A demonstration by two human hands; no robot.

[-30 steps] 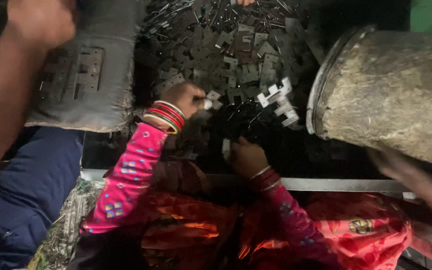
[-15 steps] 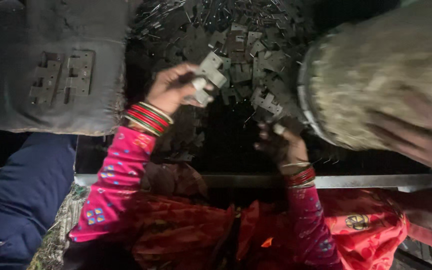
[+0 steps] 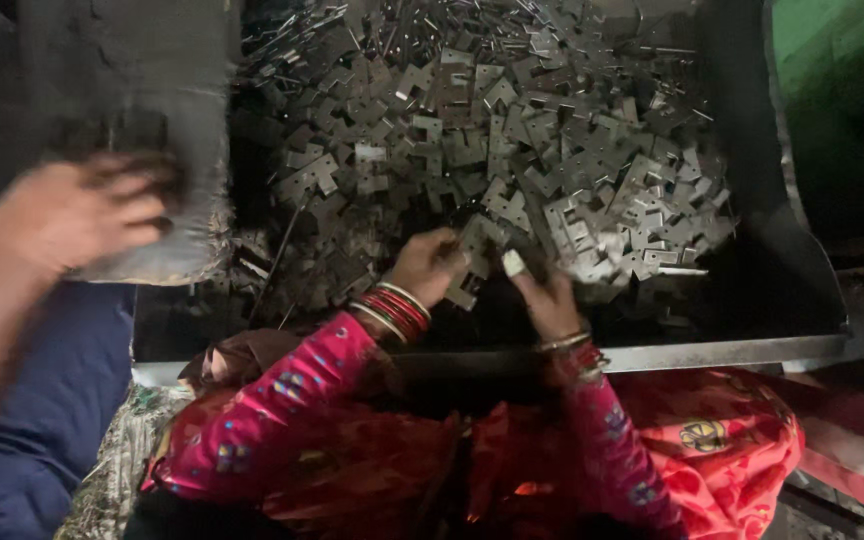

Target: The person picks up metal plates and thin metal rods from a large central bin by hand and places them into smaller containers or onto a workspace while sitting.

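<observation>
Metal plates (image 3: 512, 140), small flat grey pieces with notches and punched holes, lie heaped in a wide dark tray (image 3: 792, 270) in front of us, the pile thickest toward the far side and thinning to scattered pieces near the front rim. We reach into the near edge of that heap with both hands, where the loose pieces are easiest to pick out singly. Our left hand (image 3: 430, 265), with red and gold bangles (image 3: 392, 308) at the wrist, is curled with the fingers closed over a plate at the pile's edge; the blur keeps us from telling how firmly it grips. Our right hand (image 3: 549, 298) is just beside it, fingers bent and pinching a small pale piece (image 3: 514, 263) that stands up between the fingertips, so it seems lifted clear of the others. Both forearms come up over the tray's bright front rim in pink patterned sleeves (image 3: 282, 400), above the red cloth (image 3: 722, 440) on our lap.

At the left, another person's hand (image 3: 72, 215), blurred in motion, presses against a grey sack (image 3: 132, 120) that stands at the tray's left side; that person's blue clothing (image 3: 42, 400) fills the lower left corner. A green surface (image 3: 842, 60) shows at the upper right, too dark to identify.
</observation>
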